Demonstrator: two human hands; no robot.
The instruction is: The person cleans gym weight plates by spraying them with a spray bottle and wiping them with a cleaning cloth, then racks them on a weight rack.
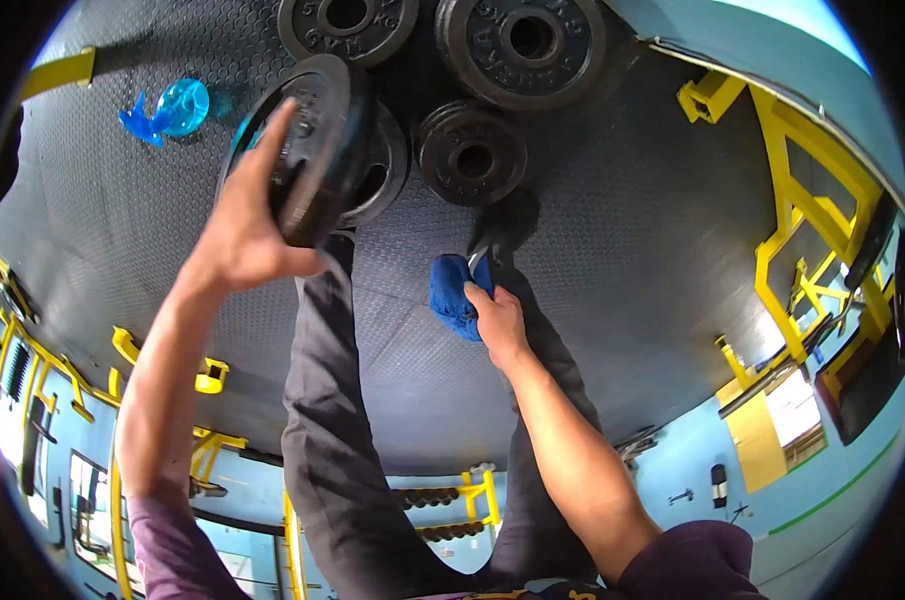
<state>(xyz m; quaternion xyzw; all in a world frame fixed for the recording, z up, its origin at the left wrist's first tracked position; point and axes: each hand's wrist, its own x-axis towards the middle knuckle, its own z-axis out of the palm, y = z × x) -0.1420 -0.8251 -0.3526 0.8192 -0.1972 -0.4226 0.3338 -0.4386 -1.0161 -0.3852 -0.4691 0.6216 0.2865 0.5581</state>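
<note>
Item: one black cast weight plate (318, 130), tilting on the left side of the group, its rim overlapping a flat-lying plate (380, 172) behind it; whether the two are touching, one cannot tell.

Item: left hand (258, 215), clamping on the tilted plate near its lower rim, index finger reaching across the face, thumb extending beneath; slightly blurred.

Item: right hand (495, 318), pinching closed on a blue cloth (457, 298), which is hanging between the dark-trousered legs (338, 430), over the mat.

Item: small plate stack (473, 172), lying just right of the flat-lying plate.

Items: a large plate stack (565, 60) and an upper plate (348, 42), lying beyond, their outer edges running past the top of the view.

Item: blue spray bottle (183, 108), lying on its side, left of the tilted plate, bare mat separating them.

Surface: black textured rubber mat (663, 230), leaving wide open room rightward to the yellow rack frame (773, 185) and narrower room between cloth and small plate stack.
</note>
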